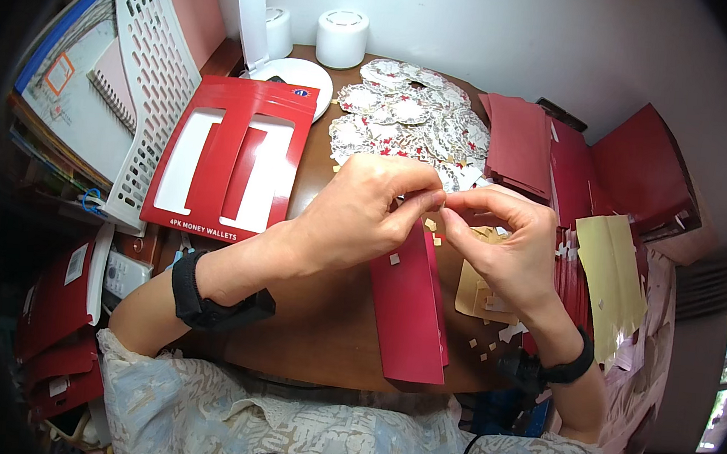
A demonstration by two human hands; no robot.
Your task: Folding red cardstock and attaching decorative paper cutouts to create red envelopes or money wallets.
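My left hand [371, 211] and my right hand [507, 232] meet fingertip to fingertip above the table. A tiny pale piece shows pinched between them; which fingers bear it is hard to tell. Beneath the hands lies a folded dark pink card [404, 320] with a small white square [394, 259] on its upper part. Small tan squares [483, 357] are scattered right of the card. A tan paper piece [470, 293] lies partly behind my right hand. Beyond the hands is a pile of white floral paper cut-outs [411, 112] with red and gold details.
A red money-wallet package [236, 153] leans at the left by a white perforated file holder [151, 82]. Red envelopes [517, 143] are stacked at the right, near a yellow paper sheet [609, 278]. A white canister [342, 38] and a round lamp base [298, 78] stand at the back.
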